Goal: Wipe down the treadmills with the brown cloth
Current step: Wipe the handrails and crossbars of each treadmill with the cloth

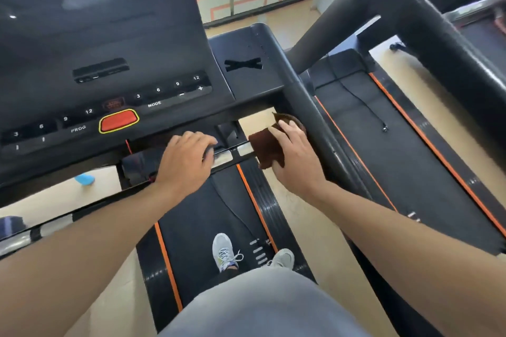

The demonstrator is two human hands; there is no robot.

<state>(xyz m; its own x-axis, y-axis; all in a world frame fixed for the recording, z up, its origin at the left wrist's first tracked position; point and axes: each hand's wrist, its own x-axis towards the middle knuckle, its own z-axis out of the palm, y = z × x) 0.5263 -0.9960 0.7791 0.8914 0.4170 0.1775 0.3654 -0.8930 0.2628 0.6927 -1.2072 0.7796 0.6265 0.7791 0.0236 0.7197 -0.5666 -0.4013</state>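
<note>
Two bare hands on one horizontal black handlebar with silver sensor plates (pixel 231 154), under the wide black treadmill console with numbered keys (pixel 115 85); far left, a red oval stop button ringed in yellow (pixel 118 121) on the console's lower edge, well apart from either hand; next along, left hand (pixel 186 157) curled over the bar beside the silver plates, gripping it, apparently as a brace; just to the right, a stretch of silver plate showing between the hands; then the folded dark brown cloth (pixel 267 148) draped over the bar's right end, held there by the right hand (pixel 294 157), fingers wrapped over the cloth's top and reaching toward the slanted black upright post (pixel 315 117); cloth pinned between palm and bar, a loose flap hanging below; bar's long axis lying left to right across the view, so likely wiping travel along that line; uncovered bar lying leftward of the cloth, toward the bracing hand, which looks to need lifting for a full pass; right hand plainly the nearer one, already on the cloth; below, black running belt with orange side stripes (pixel 224 200) and two grey laced shoes (pixel 224 250); farther right, a second black treadmill with orange-edged belt (pixel 383 145), untouched for now.
</note>
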